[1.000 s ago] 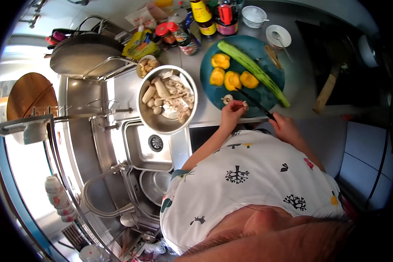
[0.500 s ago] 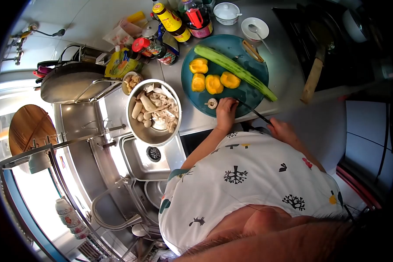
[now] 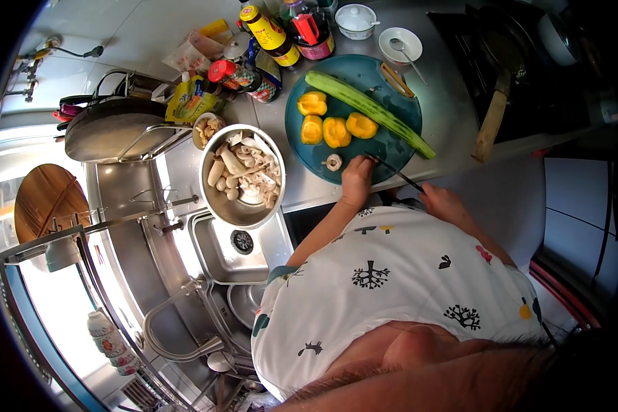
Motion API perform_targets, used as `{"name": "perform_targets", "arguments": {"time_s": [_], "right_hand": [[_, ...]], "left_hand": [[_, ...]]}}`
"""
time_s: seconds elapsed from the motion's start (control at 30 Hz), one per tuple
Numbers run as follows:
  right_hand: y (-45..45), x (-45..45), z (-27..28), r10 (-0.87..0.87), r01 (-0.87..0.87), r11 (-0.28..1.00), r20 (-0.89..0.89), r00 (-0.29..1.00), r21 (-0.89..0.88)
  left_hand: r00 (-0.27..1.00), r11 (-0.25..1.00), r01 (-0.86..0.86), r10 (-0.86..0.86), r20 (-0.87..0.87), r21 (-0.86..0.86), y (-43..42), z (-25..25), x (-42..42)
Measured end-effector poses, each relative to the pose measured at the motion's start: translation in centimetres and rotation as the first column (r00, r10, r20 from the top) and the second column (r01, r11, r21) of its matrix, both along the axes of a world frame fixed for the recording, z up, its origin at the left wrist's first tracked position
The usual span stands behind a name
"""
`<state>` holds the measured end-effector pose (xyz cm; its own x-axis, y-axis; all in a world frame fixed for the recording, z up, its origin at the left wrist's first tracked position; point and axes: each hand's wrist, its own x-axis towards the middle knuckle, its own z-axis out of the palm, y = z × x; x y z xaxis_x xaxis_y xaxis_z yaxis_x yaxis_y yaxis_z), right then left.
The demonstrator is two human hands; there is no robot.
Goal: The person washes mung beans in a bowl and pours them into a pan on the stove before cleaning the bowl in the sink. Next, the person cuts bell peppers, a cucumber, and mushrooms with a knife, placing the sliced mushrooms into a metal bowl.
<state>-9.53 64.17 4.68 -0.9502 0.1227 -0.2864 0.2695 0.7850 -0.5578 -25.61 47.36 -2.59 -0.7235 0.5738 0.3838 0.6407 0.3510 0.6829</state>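
Note:
My right hand [image 3: 442,202] is wrapped round the handle of a knife [image 3: 399,174], whose blade reaches over the near edge of a round green cutting board [image 3: 316,96]. Close to the blade's tip, my left hand [image 3: 357,180] rests on the board with its fingers curled; whatever they hold is hidden. Just left of those fingers lies a mushroom piece [image 3: 332,163]. Several hollow yellow vegetable pieces [image 3: 336,132] sit mid-board. Behind them stretches a long, peeled green vegetable [image 3: 371,110]. A peeler [image 3: 397,80] lies at the board's far right edge.
A metal bowl of cut mushrooms [image 3: 247,172] stands left of the board, above the sink [image 3: 230,257]. Sauce bottles [image 3: 271,31] line the back. A white bowl with a spoon [image 3: 400,45] is behind the board. Rightward, a pan's wooden handle [image 3: 493,123] juts past the stove.
My left hand has shifted very slightly, and the knife's angle looks a little different. My right hand moved a touch leftward. The food on the board stays put.

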Motion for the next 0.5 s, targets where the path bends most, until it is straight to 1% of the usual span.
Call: {"name": "perform_targets", "arguments": {"time_s": [0.03,0.1,0.13,0.23,0.3,0.37,0.43,0.5], "right_hand": [[-0.1,-0.4,0.5,0.0,0.0,1.0,0.0,1.0,0.0],[-0.3,-1.4,1.3,0.012,-0.012,1.0,0.069,0.998,-0.007],[-0.5,-1.7,1.4,0.011,-0.01,1.0,0.07,0.998,-0.009],[-0.6,-2.8,1.4,0.032,-0.031,0.999,0.111,0.993,-0.013],[-0.6,-3.2,1.2,0.041,-0.034,0.998,0.128,0.991,-0.056],[-0.6,-3.1,1.0,0.038,-0.033,0.998,0.103,0.994,-0.044],[-0.5,-2.8,0.9,0.038,-0.035,0.999,0.079,0.996,-0.034],[-0.5,-2.3,1.0,-0.056,0.055,0.997,-0.015,0.998,-0.057]], "left_hand": [[1.0,0.999,0.008,-0.009,-0.008,-0.038,-0.1,0.0,0.1],[1.0,0.999,0.009,-0.009,-0.001,-0.051,-0.1,0.0,0.1],[1.0,0.998,0.008,-0.008,0.008,-0.065,-0.2,0.0,0.2],[1.0,0.998,0.012,-0.011,0.009,-0.066,-0.2,-0.1,0.1],[1.0,0.999,0.014,-0.013,0.01,-0.043,-0.4,-0.2,0.0],[1.0,1.0,0.013,-0.013,0.008,-0.017,-0.4,-0.6,-0.1],[0.998,0.999,0.023,-0.02,0.056,-0.05,-0.6,-0.7,-0.2],[0.998,0.999,0.037,-0.035,0.056,-0.036,-0.3,-0.2,-0.4]]}}
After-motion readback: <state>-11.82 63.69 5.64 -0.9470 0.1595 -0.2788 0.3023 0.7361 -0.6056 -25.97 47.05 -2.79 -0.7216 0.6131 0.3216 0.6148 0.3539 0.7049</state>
